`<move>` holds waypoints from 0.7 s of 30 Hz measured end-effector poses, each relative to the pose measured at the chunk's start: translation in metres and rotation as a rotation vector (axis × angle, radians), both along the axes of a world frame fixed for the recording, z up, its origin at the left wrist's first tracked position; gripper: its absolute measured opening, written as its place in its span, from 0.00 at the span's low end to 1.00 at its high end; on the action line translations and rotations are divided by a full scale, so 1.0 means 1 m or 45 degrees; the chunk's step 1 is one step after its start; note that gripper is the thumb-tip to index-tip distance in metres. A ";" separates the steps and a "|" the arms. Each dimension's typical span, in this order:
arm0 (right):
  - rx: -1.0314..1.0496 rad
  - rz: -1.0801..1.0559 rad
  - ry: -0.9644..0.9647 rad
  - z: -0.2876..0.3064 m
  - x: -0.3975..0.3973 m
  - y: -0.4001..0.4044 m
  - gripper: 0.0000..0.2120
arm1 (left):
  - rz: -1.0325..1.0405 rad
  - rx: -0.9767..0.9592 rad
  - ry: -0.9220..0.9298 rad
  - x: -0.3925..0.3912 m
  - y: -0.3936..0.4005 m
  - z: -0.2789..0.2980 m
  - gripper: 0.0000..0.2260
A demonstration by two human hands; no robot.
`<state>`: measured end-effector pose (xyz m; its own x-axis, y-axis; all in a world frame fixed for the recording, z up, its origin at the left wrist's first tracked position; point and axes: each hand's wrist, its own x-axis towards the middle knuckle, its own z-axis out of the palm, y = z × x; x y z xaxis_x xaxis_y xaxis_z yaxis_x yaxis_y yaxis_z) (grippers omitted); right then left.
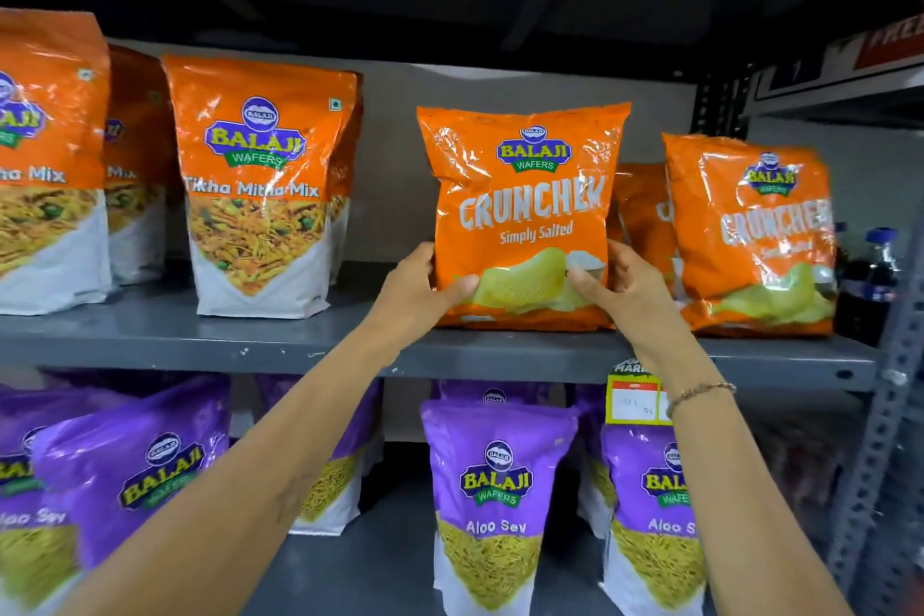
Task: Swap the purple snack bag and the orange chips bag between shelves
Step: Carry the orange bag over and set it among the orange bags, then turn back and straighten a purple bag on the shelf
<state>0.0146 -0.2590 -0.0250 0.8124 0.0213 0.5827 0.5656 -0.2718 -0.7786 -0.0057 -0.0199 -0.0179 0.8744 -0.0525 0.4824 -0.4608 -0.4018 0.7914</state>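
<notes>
Two hands grip the orange chips bag upright on the upper shelf: left hand at its lower left edge, right hand lower right. Purple snack bag stands on the shelf below.

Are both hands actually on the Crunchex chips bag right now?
Touching. The head view shows the left hand and right hand gripping the lower sides of the orange Crunchex bag, thumbs pressed across its front, as it stands on the upper shelf.

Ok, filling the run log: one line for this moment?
left hand: grips Crunchex bag | right hand: grips it | bag: upright, upper shelf
</notes>
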 end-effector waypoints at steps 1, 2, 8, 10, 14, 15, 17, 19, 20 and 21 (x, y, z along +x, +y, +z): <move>-0.030 0.008 0.011 0.001 -0.002 0.000 0.35 | 0.003 0.003 0.001 -0.001 -0.001 0.000 0.26; -0.059 0.016 0.021 0.001 -0.003 0.000 0.35 | 0.007 0.003 0.006 -0.002 -0.002 -0.001 0.26; -0.209 -0.098 0.013 -0.001 -0.014 0.003 0.37 | 0.017 -0.009 0.044 -0.006 -0.001 -0.004 0.28; -0.169 -0.303 -0.088 0.001 -0.022 0.010 0.37 | 0.040 -0.043 -0.014 -0.008 0.000 -0.004 0.30; 0.015 -0.648 -0.705 0.007 -0.047 0.036 0.17 | 0.327 -0.108 -0.380 -0.016 0.010 -0.005 0.24; 0.039 -0.631 -0.823 0.007 -0.053 0.048 0.12 | 0.344 -0.154 -0.451 -0.021 0.014 -0.006 0.21; 0.056 -0.480 -0.896 0.002 -0.065 0.079 0.06 | 0.327 -0.210 -0.541 -0.035 0.026 -0.011 0.16; 0.053 -0.292 -0.835 -0.008 -0.075 0.118 0.05 | 0.327 -0.195 -0.585 -0.052 0.043 -0.019 0.13; 0.054 -0.207 -0.787 -0.016 -0.080 0.139 0.05 | 0.343 -0.174 -0.587 -0.059 0.055 -0.026 0.11; 0.052 -0.129 -0.737 -0.025 -0.083 0.159 0.05 | 0.365 -0.162 -0.571 -0.066 0.069 -0.035 0.09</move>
<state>-0.0685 -0.1000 -0.0497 0.3587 -0.0716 0.9307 0.8745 -0.3230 -0.3619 -0.0716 0.0495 -0.0526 0.5519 0.2407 0.7984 -0.6506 -0.4747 0.5928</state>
